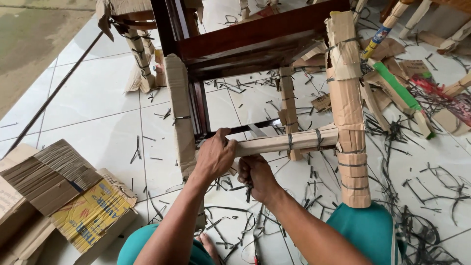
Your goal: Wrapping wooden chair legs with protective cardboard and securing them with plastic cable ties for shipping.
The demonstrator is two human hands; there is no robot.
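from the head camera, looking down, a dark brown wooden chair frame (255, 41) stands on the white tiled floor (98, 93), its legs and crossbars bandaged in strips of brown cardboard tied with thin dark strapping. the wrapped crossbar (289, 141) runs level between the near left leg (179, 113) and the near right leg (349, 108), pale cardboard folded round it and cinched by two dark bands towards its right end. the left hand (214, 156) closes over the left end of that crossbar, fingers curled over the top and holding the cardboard down where the bar meets the leg. the right hand (255, 175) sits just below and beside it, fingers bunched narrow around a thin dark strap (249, 192) that hangs from the fist; how tightly it pinches cannot be told. the near right leg is the thickest bundle, layered cardboard with several bands round its lower part. a far leg (288, 105) shows behind the crossbar, wrapped likewise. cut ends of black strapping (412, 196) litter the tiles all about the chair. flattened cardboard boxes (59, 191), brown and yellow, lie at the lower left. more wrapped furniture parts (402, 93) lie at the upper right. the person's teal-clothed knees (365, 230) frame the bottom edge.
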